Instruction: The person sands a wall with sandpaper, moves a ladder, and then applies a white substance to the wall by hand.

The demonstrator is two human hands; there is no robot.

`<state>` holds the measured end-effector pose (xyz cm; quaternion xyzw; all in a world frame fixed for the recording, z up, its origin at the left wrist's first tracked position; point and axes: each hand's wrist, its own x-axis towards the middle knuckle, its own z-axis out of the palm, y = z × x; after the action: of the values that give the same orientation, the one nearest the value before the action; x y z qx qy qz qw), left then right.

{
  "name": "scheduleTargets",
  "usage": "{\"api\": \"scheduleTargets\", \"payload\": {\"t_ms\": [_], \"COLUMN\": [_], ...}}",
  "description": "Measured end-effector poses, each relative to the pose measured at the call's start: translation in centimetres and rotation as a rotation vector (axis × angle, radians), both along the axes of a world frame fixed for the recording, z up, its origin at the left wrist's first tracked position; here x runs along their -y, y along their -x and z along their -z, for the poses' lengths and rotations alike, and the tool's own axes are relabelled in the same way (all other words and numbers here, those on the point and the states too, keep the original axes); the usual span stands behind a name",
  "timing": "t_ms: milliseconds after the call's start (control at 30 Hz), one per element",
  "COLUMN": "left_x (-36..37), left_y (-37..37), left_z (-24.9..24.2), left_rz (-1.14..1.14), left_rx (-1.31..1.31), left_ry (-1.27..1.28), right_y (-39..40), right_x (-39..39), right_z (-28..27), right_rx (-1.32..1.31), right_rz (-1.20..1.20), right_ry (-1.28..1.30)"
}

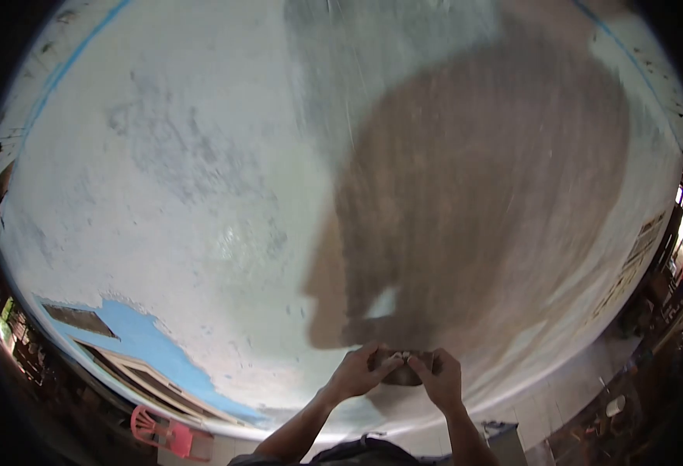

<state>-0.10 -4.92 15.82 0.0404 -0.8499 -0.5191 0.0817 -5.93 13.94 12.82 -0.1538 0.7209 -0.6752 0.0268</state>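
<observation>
Both hands: left hand (355, 374) and right hand (442, 380) grip a dark piece (404, 377) by its ends.
Dark piece: low before the wall (225, 179); a loosened grip could drop it.
Shadow (473, 171): its dimness could hide rough spots.

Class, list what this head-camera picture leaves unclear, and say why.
Head view: the brown item, too small to identify, partly covered by the left hand and right hand.
Head view: the right forearm, cut off by the bottom edge.
Head view: the white object, lower right, too small to name.
</observation>
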Motion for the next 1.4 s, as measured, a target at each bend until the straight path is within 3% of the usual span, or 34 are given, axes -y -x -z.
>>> {"api": "scheduleTargets", "payload": {"t_ms": [167, 300, 400, 533, 600, 667, 767, 867, 1000, 1100, 1300, 1400], "left_x": [0.8, 0.9, 2.0, 2.7, 2.9, 3.5, 4.4, 4.9, 7.4, 8.9, 9.4, 9.2], "left_y": [-0.6, -1.4, -0.4, -0.7, -0.9, -0.7, -0.2, -1.5, 0.2, 0.7, 0.2, -0.5], "left_z": [-2.8, -6.1, -7.1, -13.1, -16.1, -18.2, -21.1, -24.1, -25.8, -27.4, -29.2, -29.8], "left_rz": [-0.036, -0.124, -0.161, -0.217, -0.264, -0.333, -0.396, -0.363, -0.344, -0.336, -0.32, -0.293], "left_rx": [-0.168, -0.187, -0.486, -0.513, -0.679, -0.76, -1.283, -1.186, -1.167, -1.237, -1.257, -1.267], "left_ry": [0.039, 0.001, 0.028, 0.226, 0.357, 0.405, 0.854, 1.266, 1.432, 1.499, 1.645, 1.678], "right_y": [1.2, 1.4, 2.2, 2.8, 2.9, 3.1, 4.0, 5.4, 4.6, 5.6, 5.7, 5.5], "right_x": [1.6, 2.1, 3.4, 5.2, 6.1, 6.5, 7.4, 8.9, 9.5, 11.0, 10.4, 9.2], "right_z": [-3.0, -7.5, -10.6, -15.5, -17.9, -20.6, -25.1, -29.1, -33.3, -34.2, -34.9, -35.0], "right_rx": [-0.168, -0.309, -0.409, -0.546, -0.607, -0.699, -0.811, -1.055, -1.161, -1.328, -1.294, -1.314], "right_rz": [-0.055, -0.056, -0.045, -0.044, -0.053, -0.006, -0.058, -0.017, -0.03, -0.015, -0.123, -0.179], "right_ry": [0.001, -0.162, -0.097, 0.046, 0.147, 0.082, 0.157, 0.233, 0.128, 0.193, 0.143, -0.001]}}
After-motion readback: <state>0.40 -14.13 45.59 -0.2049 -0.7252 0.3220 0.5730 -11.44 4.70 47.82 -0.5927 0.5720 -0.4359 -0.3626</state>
